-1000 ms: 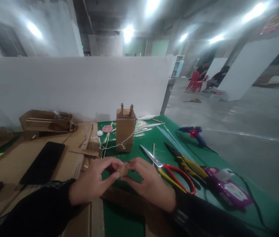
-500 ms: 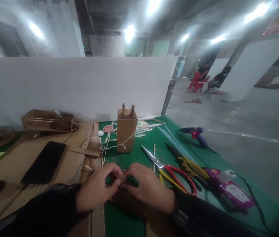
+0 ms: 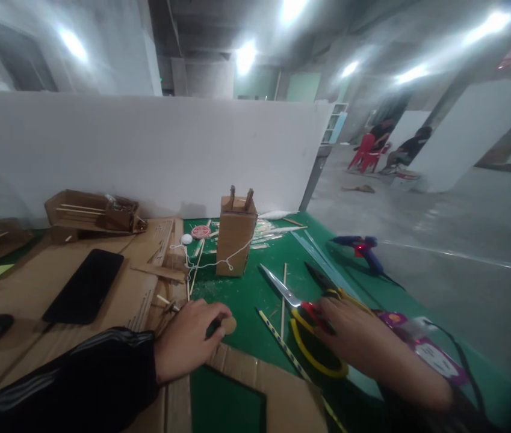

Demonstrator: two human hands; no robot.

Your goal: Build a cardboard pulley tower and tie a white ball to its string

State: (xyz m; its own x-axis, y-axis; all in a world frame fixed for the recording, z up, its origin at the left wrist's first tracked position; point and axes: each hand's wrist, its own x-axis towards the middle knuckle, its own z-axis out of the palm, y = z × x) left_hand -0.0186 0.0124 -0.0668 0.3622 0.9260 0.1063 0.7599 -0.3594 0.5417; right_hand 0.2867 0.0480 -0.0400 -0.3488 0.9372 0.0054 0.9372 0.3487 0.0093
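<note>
"Cardboard disc (image 3: 229,325): where is it being held, and by which hand?"

"The left hand (image 3: 192,337) is pinching it between thumb and forefinger, above the green table (image 3: 219,293) and near the cut cardboard piece (image 3: 246,367)."

"What is the right hand (image 3: 354,331) doing?"

"It is gripping the scissors (image 3: 281,286) at the red handle. The yellow handle loop is showing below the fingers, and the blades are pointing away from the person."

"Which items are lying about the scissors?"

"A thin wooden stick (image 3: 284,288) is lying beside the blades. A patterned strip (image 3: 277,338) is extending diagonally between the two hands. The pliers (image 3: 321,278) are lying on the far right side of the scissors, partly hidden by the right hand."

"And beyond the hands?"

"A tall cardboard box (image 3: 232,243) is standing upright, with white string (image 3: 210,264) trailing at its front. The glue gun (image 3: 363,248) is resting near the right table edge. The black phone (image 3: 84,287) is lying on cardboard at the left."
</note>
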